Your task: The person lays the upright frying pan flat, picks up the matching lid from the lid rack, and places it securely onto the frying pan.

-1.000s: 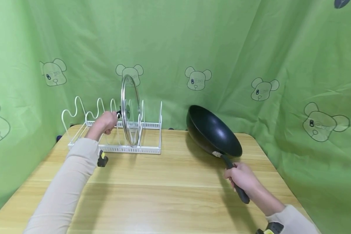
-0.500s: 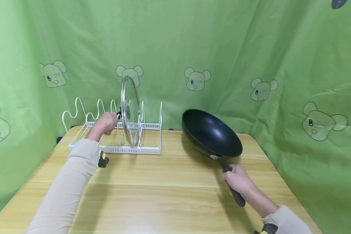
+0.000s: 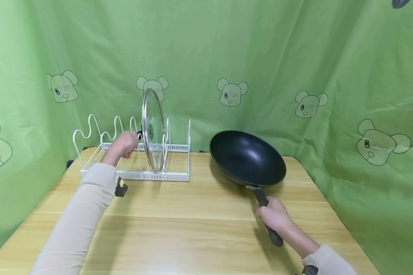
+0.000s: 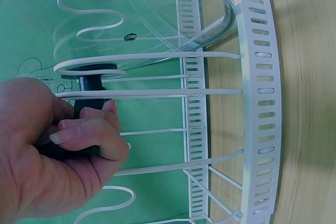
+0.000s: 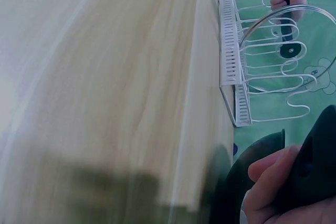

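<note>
A glass pot lid (image 3: 153, 130) with a metal rim stands on edge between the wires of a white rack (image 3: 177, 176) at the back left. My left hand (image 3: 124, 144) grips the lid's black knob (image 4: 90, 83), fingers curled round it in the left wrist view. On the right, a black wok (image 3: 247, 158) is tilted with its inside facing me. My right hand (image 3: 274, 214) holds the wok's black handle (image 3: 260, 196) near its middle. Whether the wok's base touches the table cannot be told.
The wooden table (image 3: 179, 229) carries the rack and meets a green curtain (image 3: 199, 57) at the back and sides. Several wire dividers (image 3: 115, 126) stand up from the rack around the left hand.
My right hand has swung the wok leftward and turned it, so more of its inside faces me. The handle end has come slightly nearer. The left hand and lid look unchanged.
</note>
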Motion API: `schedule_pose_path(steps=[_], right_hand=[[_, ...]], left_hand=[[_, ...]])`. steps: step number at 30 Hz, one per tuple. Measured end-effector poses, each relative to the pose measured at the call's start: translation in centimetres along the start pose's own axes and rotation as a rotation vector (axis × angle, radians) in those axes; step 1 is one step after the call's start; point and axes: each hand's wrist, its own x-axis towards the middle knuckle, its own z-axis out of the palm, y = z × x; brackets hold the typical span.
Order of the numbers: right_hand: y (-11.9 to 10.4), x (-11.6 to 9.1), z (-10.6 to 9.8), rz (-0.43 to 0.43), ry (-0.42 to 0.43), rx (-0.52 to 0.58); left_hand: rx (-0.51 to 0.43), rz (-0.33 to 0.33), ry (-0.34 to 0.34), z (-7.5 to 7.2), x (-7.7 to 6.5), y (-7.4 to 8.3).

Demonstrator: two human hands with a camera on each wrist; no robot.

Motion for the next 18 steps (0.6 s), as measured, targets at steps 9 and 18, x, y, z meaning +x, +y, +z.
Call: schedule_pose_path(steps=[9, 18], right_hand=[[0.55, 0.30, 0.04, -0.039, 0.012, -0.081], [0.35, 0.37, -0.51, -0.015, -0.048, -0.022]], left_hand=[[0.002, 0.003, 0.005, -0.12, -0.02, 0.11], [0.000, 0.001, -0.006, -0.07, 0.06, 0.04]])
